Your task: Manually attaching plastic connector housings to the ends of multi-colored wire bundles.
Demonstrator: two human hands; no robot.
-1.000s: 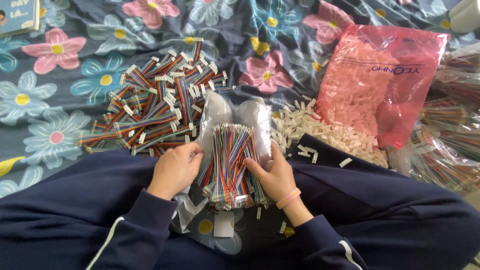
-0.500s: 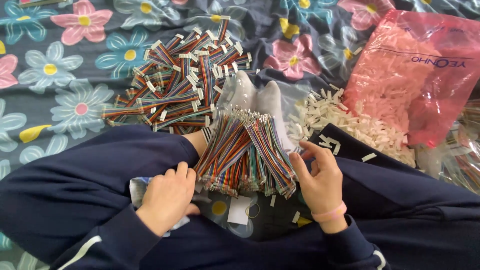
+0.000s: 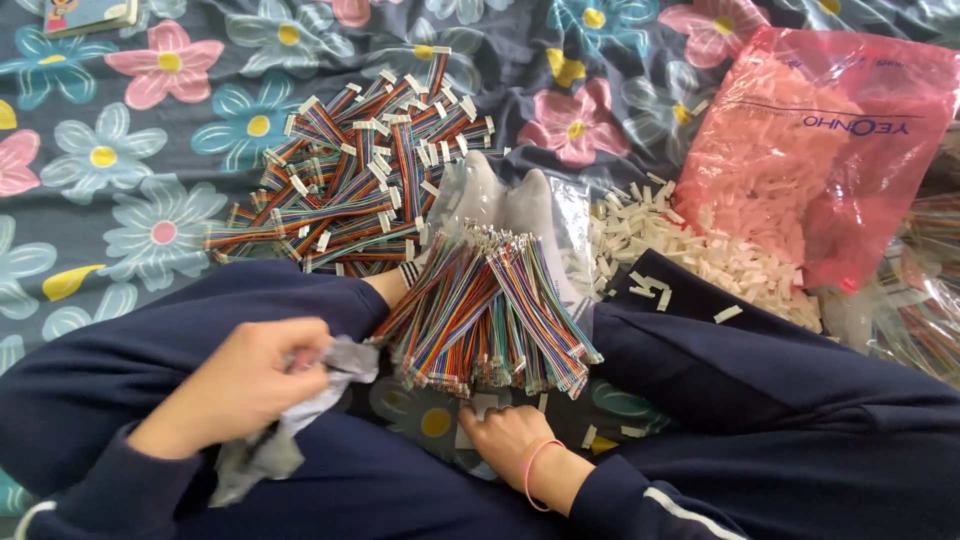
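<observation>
Your left hand (image 3: 245, 385) is clenched around a crumpled clear plastic bag (image 3: 290, 420), holding it over your left thigh; the loose end of the bag hangs down past your wrist. Your right hand (image 3: 505, 437) lies low between your legs, palm down, just below the bundle of rainbow ribbon wires (image 3: 490, 315). Its fingers reach up under the near ends of the wires, so you cannot tell whether they grip anything or only touch (the wire ends hide the fingertips). A pink band (image 3: 533, 468) sits on that wrist.

The wire bundle rests in your lap, fanned out, its near ends toward you and its far ends lying against your white socks (image 3: 500, 200). Beyond your feet, on the flowered blanket (image 3: 150, 150), lies a larger heap of striped wire pieces with white plugs (image 3: 360, 180), well apart from both hands. To the right of your feet is a scatter of small white plastic connectors (image 3: 690, 250), some touching your right trouser leg (image 3: 760, 370), and a few lie loose in your lap. Behind them a pink plastic bag (image 3: 830, 150) holds more of the same white pieces. At the far right edge, clear bags of more coloured wires (image 3: 925, 290) show only in part.
</observation>
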